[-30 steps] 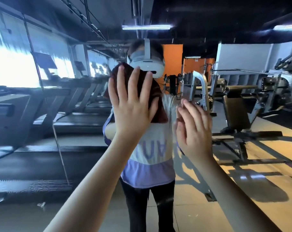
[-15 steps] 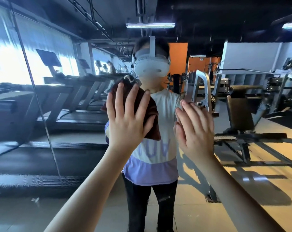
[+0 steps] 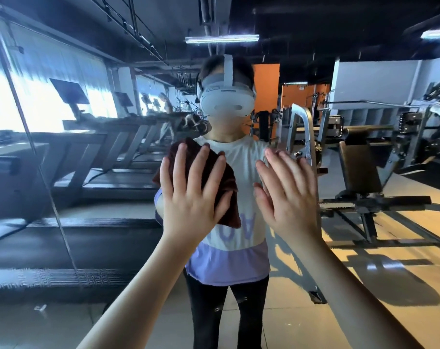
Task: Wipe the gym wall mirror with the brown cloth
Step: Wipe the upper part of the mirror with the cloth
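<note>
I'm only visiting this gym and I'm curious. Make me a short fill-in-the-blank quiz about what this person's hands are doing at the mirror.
1. The left hand, fingers straight, presses a cloth of ___ colour against the mirror.
2. The right hand, flat with its fingers straight, holds ___.
3. To the left of the hands, the mirror reflects a row of ___.

Missing words: brown; nothing; treadmills.
</note>
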Motion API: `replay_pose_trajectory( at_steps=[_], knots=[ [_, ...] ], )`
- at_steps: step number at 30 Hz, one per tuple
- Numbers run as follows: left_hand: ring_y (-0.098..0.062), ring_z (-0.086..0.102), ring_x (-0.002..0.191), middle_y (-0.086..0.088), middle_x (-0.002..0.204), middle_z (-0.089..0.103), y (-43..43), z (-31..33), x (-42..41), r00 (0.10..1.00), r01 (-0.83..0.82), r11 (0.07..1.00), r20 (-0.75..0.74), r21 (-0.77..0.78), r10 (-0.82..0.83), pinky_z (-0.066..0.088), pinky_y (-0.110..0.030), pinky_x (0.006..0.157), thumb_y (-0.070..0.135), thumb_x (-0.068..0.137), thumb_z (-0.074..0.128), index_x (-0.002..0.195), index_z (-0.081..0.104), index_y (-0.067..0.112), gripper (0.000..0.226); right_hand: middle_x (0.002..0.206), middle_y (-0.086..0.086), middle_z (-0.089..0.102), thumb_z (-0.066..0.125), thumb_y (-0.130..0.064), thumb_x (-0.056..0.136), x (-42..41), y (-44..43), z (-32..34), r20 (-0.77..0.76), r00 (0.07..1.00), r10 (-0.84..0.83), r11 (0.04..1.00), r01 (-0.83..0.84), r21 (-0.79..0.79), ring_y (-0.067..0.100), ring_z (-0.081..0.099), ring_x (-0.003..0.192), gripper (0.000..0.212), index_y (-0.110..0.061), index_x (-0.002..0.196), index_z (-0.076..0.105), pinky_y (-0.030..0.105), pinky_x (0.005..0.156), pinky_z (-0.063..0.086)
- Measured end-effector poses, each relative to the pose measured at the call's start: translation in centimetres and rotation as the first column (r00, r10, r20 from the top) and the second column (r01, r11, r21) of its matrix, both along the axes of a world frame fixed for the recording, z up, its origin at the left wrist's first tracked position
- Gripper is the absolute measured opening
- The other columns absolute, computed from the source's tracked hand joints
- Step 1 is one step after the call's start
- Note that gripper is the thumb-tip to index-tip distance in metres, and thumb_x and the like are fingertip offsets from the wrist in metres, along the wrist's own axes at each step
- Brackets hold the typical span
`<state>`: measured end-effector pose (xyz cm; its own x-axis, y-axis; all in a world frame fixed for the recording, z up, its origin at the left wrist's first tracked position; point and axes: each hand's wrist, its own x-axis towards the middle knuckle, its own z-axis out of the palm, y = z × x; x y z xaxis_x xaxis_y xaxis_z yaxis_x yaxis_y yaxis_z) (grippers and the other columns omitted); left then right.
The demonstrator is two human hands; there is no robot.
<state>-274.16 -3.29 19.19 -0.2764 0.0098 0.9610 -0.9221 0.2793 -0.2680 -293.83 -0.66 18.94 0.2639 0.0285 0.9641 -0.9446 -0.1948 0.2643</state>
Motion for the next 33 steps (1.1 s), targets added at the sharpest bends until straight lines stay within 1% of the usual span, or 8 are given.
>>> replay_pose_trajectory(
  at_steps=[6, 13, 18, 21, 24, 26, 30, 33],
  knots=[
    [-0.048, 0.038, 0.136, -0.021, 0.141, 0.053, -0.2, 4.4, -1.7, 0.989, 0.026, 0.999, -0.146, -0.041, -0.031, 0.025, -0.06, 0.114, 0.041, 0.098, 0.048, 0.139, 0.05, 0.013, 0.05, 0.138, 0.014, 0.058, 0.049, -0.02, 0.097, 0.0, 0.0, -0.1, 0.026, 0.999, 0.043, 0.999, -0.043, -0.006, 0.027, 0.046, 0.131, 0.035, -0.004, 0.124, 0.063, 0.046, 0.112, 0.031],
    [-0.047, 0.037, 0.133, -0.015, 0.142, 0.042, 0.6, -4.0, -1.6, 1.0, 0.002, 1.0, -0.016, 0.03, -0.002, 0.028, -0.061, 0.112, 0.044, 0.093, 0.054, 0.137, 0.048, 0.017, 0.052, 0.134, 0.015, 0.06, 0.045, -0.016, 0.099, -0.1, -0.3, -0.3, 0.041, 0.996, 0.082, 0.996, -0.08, -0.04, 0.028, 0.049, 0.128, 0.034, 0.0, 0.12, 0.067, 0.047, 0.111, 0.034],
    [-0.048, 0.038, 0.134, -0.016, 0.143, 0.042, 0.2, -2.0, -1.5, 0.991, 0.015, 1.0, -0.133, -0.005, -0.015, 0.029, -0.061, 0.112, 0.041, 0.096, 0.054, 0.137, 0.048, 0.015, 0.05, 0.135, 0.015, 0.06, 0.044, -0.015, 0.099, -0.1, -0.5, -0.4, 0.04, 0.994, 0.097, 0.995, -0.096, -0.04, 0.027, 0.049, 0.129, 0.034, -0.001, 0.121, 0.066, 0.048, 0.111, 0.034],
    [-0.049, 0.036, 0.134, -0.018, 0.144, 0.039, 0.7, -6.1, -1.8, 0.982, 0.006, 0.998, -0.19, 0.061, 0.006, 0.025, -0.062, 0.114, 0.043, 0.098, 0.051, 0.136, 0.047, 0.013, 0.048, 0.134, 0.015, 0.06, 0.047, -0.014, 0.097, -0.1, -0.5, -0.4, 0.049, 0.995, 0.091, 0.995, -0.089, -0.054, 0.027, 0.05, 0.128, 0.033, -0.001, 0.12, 0.067, 0.046, 0.112, 0.033],
    [-0.05, 0.038, 0.131, -0.019, 0.141, 0.041, 0.9, -9.2, -1.8, 0.988, -0.026, 0.995, -0.146, 0.097, 0.04, 0.027, -0.064, 0.111, 0.045, 0.098, 0.052, 0.133, 0.048, 0.013, 0.047, 0.134, 0.014, 0.061, 0.048, -0.014, 0.096, 0.0, -0.6, -0.4, 0.051, 0.995, 0.086, 0.995, -0.083, -0.06, 0.027, 0.051, 0.128, 0.033, -0.001, 0.12, 0.067, 0.045, 0.113, 0.033],
    [-0.05, 0.038, 0.131, -0.019, 0.141, 0.041, 0.9, -8.3, -1.8, 0.985, -0.026, 0.996, -0.169, 0.088, 0.041, 0.029, -0.064, 0.11, 0.046, 0.099, 0.05, 0.133, 0.048, 0.013, 0.048, 0.134, 0.014, 0.061, 0.049, -0.013, 0.095, 0.0, -0.6, -0.4, 0.052, 0.995, 0.089, 0.995, -0.086, -0.054, 0.027, 0.051, 0.128, 0.033, -0.001, 0.121, 0.067, 0.045, 0.114, 0.032],
    [-0.049, 0.032, 0.136, -0.019, 0.145, 0.035, 0.9, -5.9, -2.2, 0.95, 0.003, 0.995, -0.313, 0.099, 0.028, 0.023, -0.061, 0.114, 0.049, 0.099, 0.047, 0.139, 0.044, 0.013, 0.054, 0.134, 0.014, 0.061, 0.05, -0.012, 0.095, -0.1, -0.6, -0.4, 0.051, 0.995, 0.081, 0.995, -0.078, -0.054, 0.027, 0.05, 0.128, 0.033, -0.001, 0.121, 0.067, 0.042, 0.117, 0.028],
    [-0.05, 0.032, 0.135, -0.02, 0.145, 0.036, 1.2, -7.0, -2.6, 0.959, 0.009, 0.994, -0.282, 0.109, 0.023, 0.023, -0.062, 0.114, 0.047, 0.1, 0.044, 0.138, 0.044, 0.012, 0.051, 0.134, 0.015, 0.061, 0.049, -0.012, 0.096, -0.1, -0.4, -0.4, 0.048, 0.995, 0.086, 0.996, -0.084, -0.041, 0.028, 0.05, 0.128, 0.033, 0.0, 0.12, 0.068, 0.042, 0.116, 0.029]
  ],
)
